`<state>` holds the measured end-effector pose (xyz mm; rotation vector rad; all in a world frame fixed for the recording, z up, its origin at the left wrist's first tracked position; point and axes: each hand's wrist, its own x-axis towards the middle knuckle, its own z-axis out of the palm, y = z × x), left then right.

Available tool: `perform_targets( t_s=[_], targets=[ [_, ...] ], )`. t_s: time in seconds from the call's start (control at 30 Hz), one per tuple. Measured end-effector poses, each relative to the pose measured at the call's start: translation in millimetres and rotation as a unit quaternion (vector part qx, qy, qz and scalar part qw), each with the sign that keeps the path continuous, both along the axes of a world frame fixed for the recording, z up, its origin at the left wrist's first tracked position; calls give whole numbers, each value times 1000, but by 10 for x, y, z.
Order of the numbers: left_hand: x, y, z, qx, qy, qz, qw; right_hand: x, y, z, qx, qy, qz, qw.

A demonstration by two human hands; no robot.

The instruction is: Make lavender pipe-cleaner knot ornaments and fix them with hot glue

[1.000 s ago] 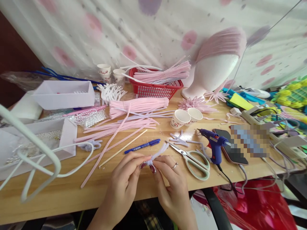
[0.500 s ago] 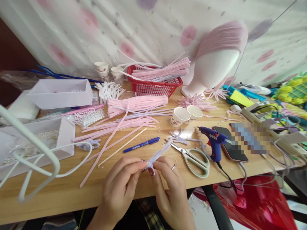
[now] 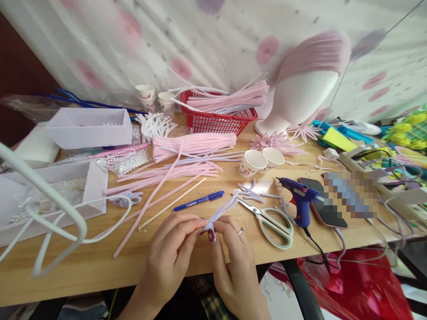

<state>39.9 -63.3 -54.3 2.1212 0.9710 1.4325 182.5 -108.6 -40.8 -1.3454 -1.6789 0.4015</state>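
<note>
A pale lilac pipe cleaner (image 3: 223, 210) sits at the near middle of the table (image 3: 83, 266), just above its front edge; the left hand (image 3: 170, 249) and the right hand (image 3: 233, 260) both pinch its near end between thumb and forefinger, fingertips almost touching. That end is bunched into a small tuft at the pinch; the rest juts up and to the right, straight and unshaped, so I judge the shaping barely begun. Whether it is one strand or a folded pair I cannot tell.

Just right of it lies one pair of scissors (image 3: 273, 222), blades apart; just beyond, one blue pen (image 3: 199, 201); a few short lilac offcuts (image 3: 248, 192) lie between them. Further right stands one blue glue gun (image 3: 298, 195), its nozzle to the left. Two paper cups (image 3: 253, 162) lie on their sides beyond; one pink bundle (image 3: 191, 144) lies left of them; one red basket (image 3: 216, 123) holds more strands at the far middle. Two white trays (image 3: 88, 129) sit at the left.
</note>
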Motion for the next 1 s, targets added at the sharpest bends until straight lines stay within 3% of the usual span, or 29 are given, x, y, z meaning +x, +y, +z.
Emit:
perform_targets(
  t_s=[0.3,0.53,0.77,0.87,1.0],
  targets=[
    [61,26,116,-87,-9,9,996,32,33,-28,-27,-6,-23,999],
    [91,33,147,-38,6,-3,999,35,59,-86,-98,58,-10,993],
    [39,33,119,-101,22,-31,994,31,81,-152,-56,11,-55,997],
    [-48,96,144,-40,102,-82,991,115,101,-85,-79,-11,-25,997],
    [-121,199,253,134,248,-88,955,204,127,19,-111,-30,7,993]
  ],
)
